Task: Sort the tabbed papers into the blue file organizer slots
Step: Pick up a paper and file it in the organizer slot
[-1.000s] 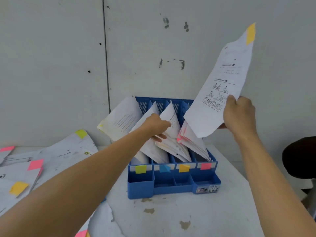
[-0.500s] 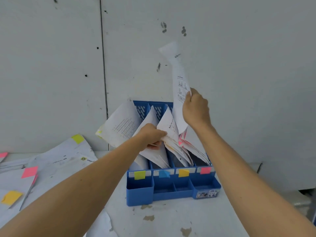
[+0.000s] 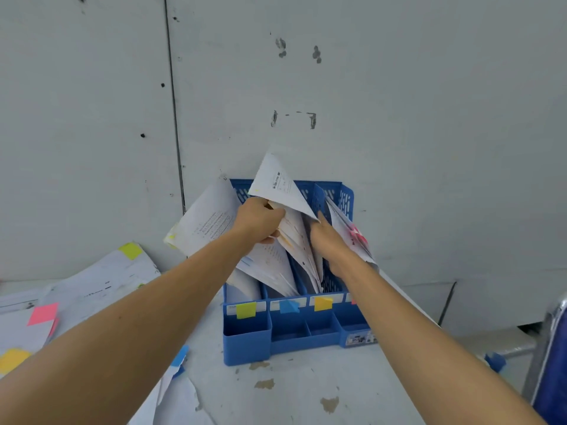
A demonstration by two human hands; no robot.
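Observation:
The blue file organizer [image 3: 247, 342] stands against the wall, its slots marked with green [image 3: 245, 310], blue [image 3: 288, 306] and orange [image 3: 323, 303] tabs. My left hand [image 3: 259, 220] grips the tops of the papers in the second and third slots and holds them to the left. My right hand [image 3: 326, 237] reaches down into the third slot beside a white printed sheet [image 3: 280, 187] whose top sticks up above the organizer; its fingertips are hidden among the papers. Pink-tabbed papers [image 3: 352, 234] lean in the rightmost slot.
Loose papers with green [image 3: 130, 250], pink [image 3: 43, 314] and orange [image 3: 12, 360] tabs lie spread on the table at the left. A blue chair edge [image 3: 552, 378] stands at the far right. The wall is directly behind the organizer.
My right hand has come down from above the organizer and carried the sheet into the third slot. My left hand stays on the paper tops, holding them aside.

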